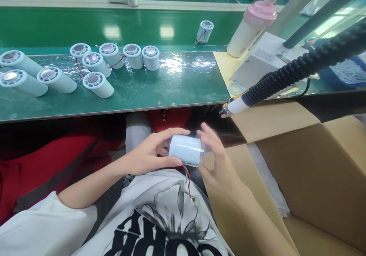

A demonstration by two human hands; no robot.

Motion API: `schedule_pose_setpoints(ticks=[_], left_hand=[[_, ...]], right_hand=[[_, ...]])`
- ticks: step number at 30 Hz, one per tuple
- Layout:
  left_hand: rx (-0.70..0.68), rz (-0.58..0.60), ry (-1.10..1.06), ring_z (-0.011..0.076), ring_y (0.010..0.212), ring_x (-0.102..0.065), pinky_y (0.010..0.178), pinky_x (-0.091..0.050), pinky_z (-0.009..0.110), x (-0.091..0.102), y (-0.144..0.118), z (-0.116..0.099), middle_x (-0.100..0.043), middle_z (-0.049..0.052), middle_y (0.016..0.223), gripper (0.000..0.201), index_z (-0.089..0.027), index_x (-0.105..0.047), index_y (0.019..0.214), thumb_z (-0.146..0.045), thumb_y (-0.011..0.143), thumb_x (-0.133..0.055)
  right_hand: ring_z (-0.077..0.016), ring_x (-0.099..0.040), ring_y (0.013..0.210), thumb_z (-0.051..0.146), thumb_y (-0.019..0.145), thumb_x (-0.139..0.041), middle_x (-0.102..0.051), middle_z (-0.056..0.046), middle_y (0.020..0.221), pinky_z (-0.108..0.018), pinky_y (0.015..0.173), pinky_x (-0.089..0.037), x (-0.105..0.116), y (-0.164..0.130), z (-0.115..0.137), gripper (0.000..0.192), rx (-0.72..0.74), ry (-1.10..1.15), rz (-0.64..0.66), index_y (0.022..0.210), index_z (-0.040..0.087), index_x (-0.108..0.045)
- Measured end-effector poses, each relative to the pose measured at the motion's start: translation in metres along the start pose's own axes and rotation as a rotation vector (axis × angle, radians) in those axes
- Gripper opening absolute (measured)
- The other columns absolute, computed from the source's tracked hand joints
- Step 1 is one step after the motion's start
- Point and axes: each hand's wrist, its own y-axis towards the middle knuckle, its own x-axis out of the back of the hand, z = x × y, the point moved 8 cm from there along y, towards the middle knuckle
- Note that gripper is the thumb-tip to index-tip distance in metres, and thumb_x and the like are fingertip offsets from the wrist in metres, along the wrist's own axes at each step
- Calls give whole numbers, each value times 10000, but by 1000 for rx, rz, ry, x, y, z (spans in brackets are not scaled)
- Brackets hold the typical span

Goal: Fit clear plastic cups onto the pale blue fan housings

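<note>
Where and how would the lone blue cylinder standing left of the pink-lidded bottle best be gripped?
Probably around its rounded side wall, coming from above: the blue cylinder stands upright, apart from its neighbours. Its wires hang on the near left, so the grip should stay clear of them.

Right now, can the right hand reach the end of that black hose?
Probably yes: the black hose slants down, its end just beyond the right hand, with nothing seen between them. The left hand holds the blue cylinder.
</note>
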Motion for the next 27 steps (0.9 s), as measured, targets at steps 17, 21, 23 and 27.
schedule_pose_setpoints(ticks=[17, 21, 23, 27], left_hand=[[-26, 184, 31, 220, 1046, -636, 914, -522, 349, -9, 0, 10, -561, 80, 1317, 776, -315, -303, 1436, -158, 774, -677], [-161, 144, 122, 290, 1219, -517, 906, -531, 356, -9, 0, 5, -426, 110, 1442, 758, -306, -387, 1399, -150, 732, -712], [-222, 133, 144, 299, 1282, -452, 937, -514, 364, -11, 1, 2, -399, 120, 1457, 756, -303, -392, 1396, -126, 731, -706], [-322, 137, 56, 246, 1220, -530, 958, -492, 353, -21, 0, -4, -469, 125, 1393, 841, -345, -279, 1420, -19, 735, -644]], right_hand=[[-223, -620, 1100, 271, 755, -724, -582, -9, 1308, -306, 879, -556, 1, -6, -12, 487, -164, 222, 115, 1214, 366, -592], [-239, -570, 1176, 229, 752, -729, -533, -11, 1363, -341, 944, -519, 1, -6, 3, 541, -46, 164, 120, 1241, 384, -561], [-273, -542, 1206, 288, 738, -743, -474, -33, 1414, -392, 947, -516, 9, -9, -2, 626, -82, 215, 135, 1304, 382, -493], [-289, -678, 949, 564, 830, -518, -538, -151, 1330, -415, 727, -570, 105, -36, -68, 510, -430, 72, -430, 1247, 272, -535]])
